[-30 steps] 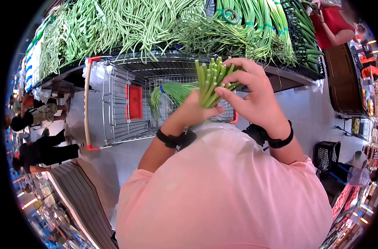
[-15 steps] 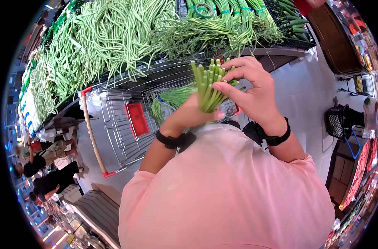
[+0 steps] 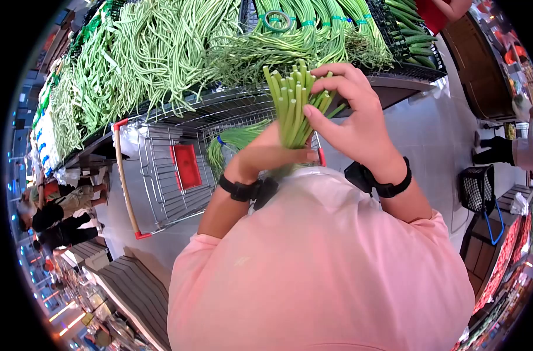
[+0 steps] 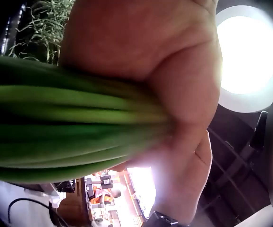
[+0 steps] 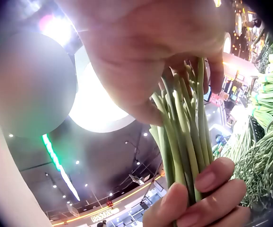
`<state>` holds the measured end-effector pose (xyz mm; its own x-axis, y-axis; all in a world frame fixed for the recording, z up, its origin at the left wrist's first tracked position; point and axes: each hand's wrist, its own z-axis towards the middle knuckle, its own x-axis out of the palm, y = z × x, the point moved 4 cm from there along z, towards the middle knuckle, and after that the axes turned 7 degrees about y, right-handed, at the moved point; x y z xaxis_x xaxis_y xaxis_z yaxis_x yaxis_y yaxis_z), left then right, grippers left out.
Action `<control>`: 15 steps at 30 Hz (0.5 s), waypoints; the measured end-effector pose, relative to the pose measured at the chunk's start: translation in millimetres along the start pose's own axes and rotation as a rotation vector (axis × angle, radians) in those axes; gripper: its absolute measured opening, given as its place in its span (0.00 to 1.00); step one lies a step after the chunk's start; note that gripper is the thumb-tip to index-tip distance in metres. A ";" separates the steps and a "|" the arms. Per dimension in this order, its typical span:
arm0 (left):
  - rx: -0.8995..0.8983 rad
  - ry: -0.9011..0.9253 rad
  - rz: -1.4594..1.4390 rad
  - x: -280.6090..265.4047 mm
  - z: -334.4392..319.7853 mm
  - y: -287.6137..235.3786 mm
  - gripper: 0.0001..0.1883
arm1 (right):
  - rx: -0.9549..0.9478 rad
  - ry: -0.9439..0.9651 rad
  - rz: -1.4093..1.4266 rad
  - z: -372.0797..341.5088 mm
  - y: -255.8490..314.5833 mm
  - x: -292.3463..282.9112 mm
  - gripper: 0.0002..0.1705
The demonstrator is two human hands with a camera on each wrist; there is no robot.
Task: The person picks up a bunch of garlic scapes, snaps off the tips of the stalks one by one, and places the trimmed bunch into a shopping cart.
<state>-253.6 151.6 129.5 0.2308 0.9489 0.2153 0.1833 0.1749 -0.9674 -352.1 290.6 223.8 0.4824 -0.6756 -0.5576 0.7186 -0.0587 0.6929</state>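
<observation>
A bunch of garlic scapes (image 3: 291,111), long green stalks with pale cut ends, is held upright in front of the chest. My left hand (image 3: 260,153) grips it low, its thumb crossing the front of the stalks. The left wrist view has the stalks (image 4: 70,125) running out of that fist to the left. Up at the cut ends, my right hand (image 3: 357,117) pinches stalks on the bunch's right side between thumb and fingers. Seen from the right wrist, these fingers curve over the stalk tops, with the left fingers (image 5: 217,189) wrapped round the bunch below.
Behind the hands stands a metal shopping cart (image 3: 161,175) holding another bunch (image 3: 234,140) with a blue band. Beyond it, a produce shelf bears long beans (image 3: 155,52), banded bunches (image 3: 331,29) and cucumbers (image 3: 418,44). A black basket (image 3: 477,187) is at the right; people stand at the left.
The head view has swung, so shelf and cart sit further left and lower than at first. Both hands keep their hold; the bunch's cut ends now sit slightly higher and further left.
</observation>
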 end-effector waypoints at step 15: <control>0.042 -0.195 -0.118 51.5 65.5 14.6 0.28 | -0.042 -0.131 0.082 -19.6 -62.7 -50.3 0.67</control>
<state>-301.6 220.2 117.8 0.0208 0.9534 0.3011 0.1569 0.2944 -0.9427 -411.6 342.6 199.5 0.4726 -0.7672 -0.4336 0.7014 0.0295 0.7122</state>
